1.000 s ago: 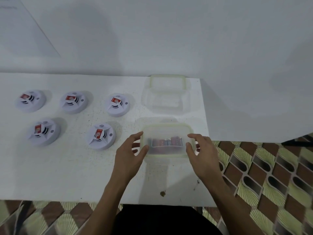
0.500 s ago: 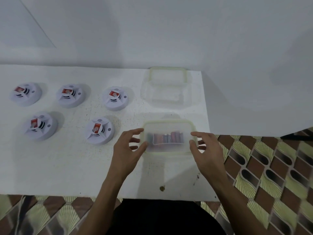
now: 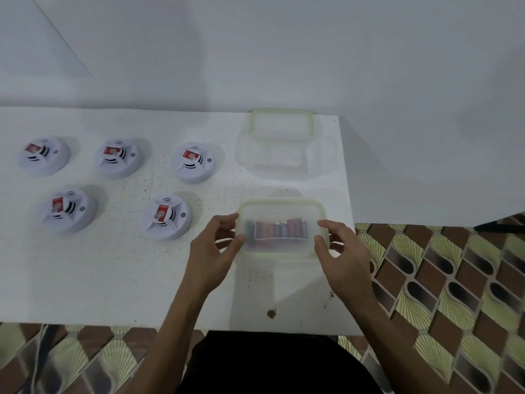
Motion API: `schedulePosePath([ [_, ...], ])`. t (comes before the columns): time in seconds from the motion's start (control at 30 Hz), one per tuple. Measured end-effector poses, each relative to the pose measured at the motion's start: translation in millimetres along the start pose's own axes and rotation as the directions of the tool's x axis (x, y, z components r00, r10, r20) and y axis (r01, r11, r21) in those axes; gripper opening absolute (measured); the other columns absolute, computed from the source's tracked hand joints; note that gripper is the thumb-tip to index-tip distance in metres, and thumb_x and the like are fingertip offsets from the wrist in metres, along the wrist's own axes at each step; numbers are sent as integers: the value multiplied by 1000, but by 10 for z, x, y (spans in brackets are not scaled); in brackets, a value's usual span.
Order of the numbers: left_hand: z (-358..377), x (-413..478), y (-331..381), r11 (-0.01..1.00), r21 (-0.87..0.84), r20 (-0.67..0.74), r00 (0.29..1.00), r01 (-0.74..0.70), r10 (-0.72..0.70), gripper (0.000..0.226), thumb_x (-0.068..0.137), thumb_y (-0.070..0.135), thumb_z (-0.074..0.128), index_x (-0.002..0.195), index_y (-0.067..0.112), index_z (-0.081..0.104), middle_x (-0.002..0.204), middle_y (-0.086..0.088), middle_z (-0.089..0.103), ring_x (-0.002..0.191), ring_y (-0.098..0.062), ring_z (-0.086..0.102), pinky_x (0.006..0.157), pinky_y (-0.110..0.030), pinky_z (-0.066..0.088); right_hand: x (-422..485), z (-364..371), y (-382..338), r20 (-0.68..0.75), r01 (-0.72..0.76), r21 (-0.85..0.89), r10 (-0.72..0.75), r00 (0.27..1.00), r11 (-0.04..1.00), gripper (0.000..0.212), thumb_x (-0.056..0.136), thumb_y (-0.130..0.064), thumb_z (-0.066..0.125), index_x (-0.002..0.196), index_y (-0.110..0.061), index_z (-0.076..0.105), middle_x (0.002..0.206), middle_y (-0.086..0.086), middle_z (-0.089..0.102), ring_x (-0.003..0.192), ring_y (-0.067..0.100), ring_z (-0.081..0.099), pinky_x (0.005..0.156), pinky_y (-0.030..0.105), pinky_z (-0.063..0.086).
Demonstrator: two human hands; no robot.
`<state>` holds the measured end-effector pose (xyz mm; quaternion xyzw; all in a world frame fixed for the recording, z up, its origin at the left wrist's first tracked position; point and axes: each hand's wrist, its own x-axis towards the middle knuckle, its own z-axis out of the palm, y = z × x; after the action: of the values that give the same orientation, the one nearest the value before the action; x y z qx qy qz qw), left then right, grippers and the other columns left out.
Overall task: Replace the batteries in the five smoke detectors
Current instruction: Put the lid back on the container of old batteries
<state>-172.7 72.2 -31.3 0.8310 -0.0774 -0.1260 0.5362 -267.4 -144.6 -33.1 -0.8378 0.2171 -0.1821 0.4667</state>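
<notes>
On the left half of the white tabletop, five round white smoke detectors are laid out, each marked with a red label. In the back row are seen the far-left detector, the middle detector and the right-hand detector. In the front row, nearer the lower edge, are the front-left detector and the front-right detector.

Just right of the front-right detector, the left hand is curled round the left end of a lidded clear container with a pale green rim. A row of batteries is seen dimly through the lid. The right end is gripped in the same way by the right hand. Whether the container is lifted or resting on the tabletop cannot be told.

Above it in the frame, near the back edge, a second clear container is set, apart from the first. Patterned floor tiles are seen at lower right.
</notes>
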Motion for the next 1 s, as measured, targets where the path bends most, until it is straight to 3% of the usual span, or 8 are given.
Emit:
schedulePosePath([
  [0.1, -10, 7, -3, 998, 40, 7, 999, -37, 37, 33, 87, 26, 66, 118, 30, 54, 109, 10, 64, 95, 4, 60, 79, -11, 50, 35, -43, 14, 57, -23, -6, 23, 998, 1000, 23, 89, -13, 66, 111, -22, 64, 99, -5, 64, 86, 6, 62, 75, 32, 57],
  [0.2, -2, 10, 3, 986, 149, 40, 997, -76, 71, 36, 88, 29, 63, 121, 30, 48, 116, 13, 57, 100, 3, 56, 86, -24, 51, 73, -102, 31, 187, 9, -92, 8, 982, 996, 25, 92, -20, 61, 117, -26, 58, 108, -7, 57, 91, 7, 60, 79, 37, 56],
  [0.27, -43, 59, 17, 948, 272, 63, 986, -163, 152, 48, 87, 32, 63, 129, 28, 42, 130, 11, 47, 111, -2, 49, 94, -31, 47, 127, -146, 25, 248, 81, -194, -31, 968, 978, 32, 93, -24, 60, 123, -29, 54, 121, -7, 49, 106, 11, 53, 90, 40, 52],
  [0.33, -100, 152, 44, 874, 374, 187, 948, -311, 258, 72, 81, 45, 64, 141, 29, 29, 148, 10, 28, 131, -9, 33, 105, -32, 35, 229, -212, -12, 345, 184, -280, -80, 935, 942, 46, 91, -32, 62, 134, -32, 47, 143, -5, 37, 128, 13, 37, 105, 37, 40],
  [0.43, -115, 306, 135, 753, 459, 485, 843, -472, 232, 111, 63, 77, 62, 149, 34, 5, 157, 11, 0, 144, -12, 3, 113, -37, 16, 456, -302, -104, 632, 379, -345, -85, 770, 859, 83, 79, -63, 64, 148, -44, 21, 161, -12, 5, 146, 9, 4, 112, 32, 22],
  [0.53, -62, 447, 172, 631, 561, 569, 803, -536, 176, 124, 53, 83, 62, 148, 34, -2, 157, 8, -1, 143, -15, -1, 114, -40, 10, 653, -303, -135, 767, 536, -412, -37, 640, 737, 106, 65, -81, 61, 148, -52, 0, 161, -15, -14, 148, 10, -13, 116, 38, 15],
  [0.73, 1, 557, 168, 577, 596, 593, 791, -558, 151, 126, 54, 74, 70, 148, 29, 0, 150, 0, 13, 137, -21, 13, 112, -41, 19, 749, -196, -107, 787, 609, -381, -102, 609, 696, 106, 63, -72, 69, 148, -45, 12, 154, -5, 12, 142, 14, 7, 112, 31, 25],
  [1.0, 36, 580, 150, 599, 568, 596, 784, -565, 174, 120, 53, 67, 73, 147, 25, 10, 144, -2, 22, 131, -21, 23, 111, -40, 27, 739, -96, -94, 773, 643, -389, -147, 618, 659, 103, 59, -66, 70, 144, -36, 19, 140, 0, 23, 129, 19, 24, 105, 25, 30],
])
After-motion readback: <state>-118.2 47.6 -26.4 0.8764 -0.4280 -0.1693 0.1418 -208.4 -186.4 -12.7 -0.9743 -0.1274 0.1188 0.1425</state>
